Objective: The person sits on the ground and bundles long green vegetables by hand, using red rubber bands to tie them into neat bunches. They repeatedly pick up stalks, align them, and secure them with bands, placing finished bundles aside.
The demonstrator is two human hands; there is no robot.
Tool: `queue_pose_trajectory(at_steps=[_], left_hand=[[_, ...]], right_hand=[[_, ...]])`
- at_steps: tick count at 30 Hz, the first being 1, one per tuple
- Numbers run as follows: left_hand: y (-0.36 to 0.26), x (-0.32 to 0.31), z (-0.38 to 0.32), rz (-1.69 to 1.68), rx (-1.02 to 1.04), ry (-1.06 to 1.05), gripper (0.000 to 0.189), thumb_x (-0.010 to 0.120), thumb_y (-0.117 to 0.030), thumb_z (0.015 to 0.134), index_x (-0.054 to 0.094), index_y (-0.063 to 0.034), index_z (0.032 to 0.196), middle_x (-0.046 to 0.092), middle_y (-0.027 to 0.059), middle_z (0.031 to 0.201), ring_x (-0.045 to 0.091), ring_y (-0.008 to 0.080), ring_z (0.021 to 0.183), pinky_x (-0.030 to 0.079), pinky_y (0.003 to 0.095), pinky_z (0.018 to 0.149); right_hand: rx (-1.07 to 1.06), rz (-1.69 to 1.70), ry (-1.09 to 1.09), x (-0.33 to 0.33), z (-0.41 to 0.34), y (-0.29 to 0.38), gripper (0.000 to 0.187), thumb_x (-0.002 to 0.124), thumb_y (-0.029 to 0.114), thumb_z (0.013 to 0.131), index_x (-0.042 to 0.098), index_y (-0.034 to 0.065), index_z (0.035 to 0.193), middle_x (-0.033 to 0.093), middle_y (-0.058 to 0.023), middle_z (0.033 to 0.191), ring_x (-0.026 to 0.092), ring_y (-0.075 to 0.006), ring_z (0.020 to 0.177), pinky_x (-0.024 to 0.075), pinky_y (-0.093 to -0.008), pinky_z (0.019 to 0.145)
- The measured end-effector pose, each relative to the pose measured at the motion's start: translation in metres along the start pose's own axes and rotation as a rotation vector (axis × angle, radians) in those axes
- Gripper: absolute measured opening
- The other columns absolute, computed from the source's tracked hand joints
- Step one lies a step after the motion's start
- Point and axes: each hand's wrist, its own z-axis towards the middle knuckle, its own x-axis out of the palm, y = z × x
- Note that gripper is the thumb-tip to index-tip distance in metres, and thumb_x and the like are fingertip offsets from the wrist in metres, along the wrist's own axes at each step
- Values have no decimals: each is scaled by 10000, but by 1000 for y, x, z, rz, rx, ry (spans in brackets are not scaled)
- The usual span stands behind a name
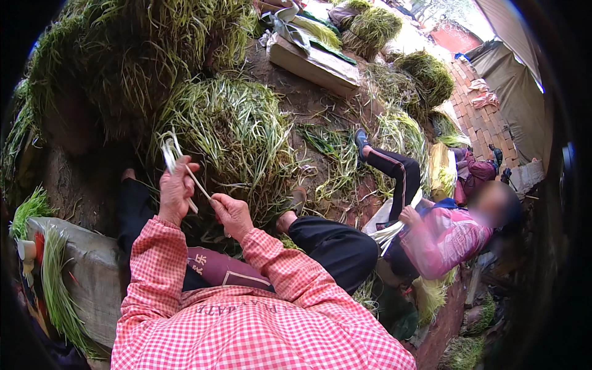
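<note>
Several pale, slender plant stalks (169,155), white at one end, are gripped in my left hand (176,190). My right hand (232,213) pinches the end of one long white stalk (200,183) that runs across to my left hand. Just beyond both hands lies a large heap of leafy green and yellowish stalks (226,134). A maroon cloth (222,268) bearing writing covers part of my lap. At my left, a bundle of long green stalks (58,282) hangs over a block covered in grey sheeting (99,259).
Tall piles of leafy stalks (138,51) rise at the upper left. A co-worker in pink (444,240) sits at my right, holding white stalks (386,236). Beyond the heap stands a long pale wrapped block (312,64). Loose stalks (333,162) litter the floor.
</note>
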Motion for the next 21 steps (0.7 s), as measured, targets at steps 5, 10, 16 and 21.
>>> queue_pose_trajectory(at_steps=[5, 10, 16, 21], left_hand=[[18, -3, -7, 386, 38, 57, 236, 649, -291, 908, 655, -82, 1016, 675, 20, 864, 567, 49, 600, 358, 170, 439], [-10, 9, -4, 59, 211, 4, 262, 606, -308, 935, 635, -84, 1067, 590, -31, 708, 494, 55, 537, 343, 203, 420], [-15, 13, -9, -254, -131, 133, 314, 545, -348, 963, 598, -63, 1084, 255, -70, 511, 210, 55, 408, 203, 233, 402], [-16, 18, -12, -118, -110, 202, 331, 495, -343, 989, 607, -42, 1069, 286, -64, 497, 220, 53, 390, 192, 231, 374]], right_hand=[[-140, -147, 30, -4, 11, -13, 181, 613, 165, 920, 632, 26, 1034, 554, -3, 632, 515, -68, 563, 443, -245, 522], [213, -108, -432, -45, 33, -174, 237, 612, 259, 883, 678, 58, 992, 677, -131, 776, 655, -225, 695, 509, -342, 677], [356, -363, -465, -48, 44, -178, 345, 653, 377, 845, 674, 55, 966, 686, -131, 833, 657, -273, 770, 504, -381, 703], [535, -451, -636, -51, 58, -169, 354, 697, 408, 788, 671, 96, 952, 687, -132, 902, 650, -306, 858, 491, -423, 739]])
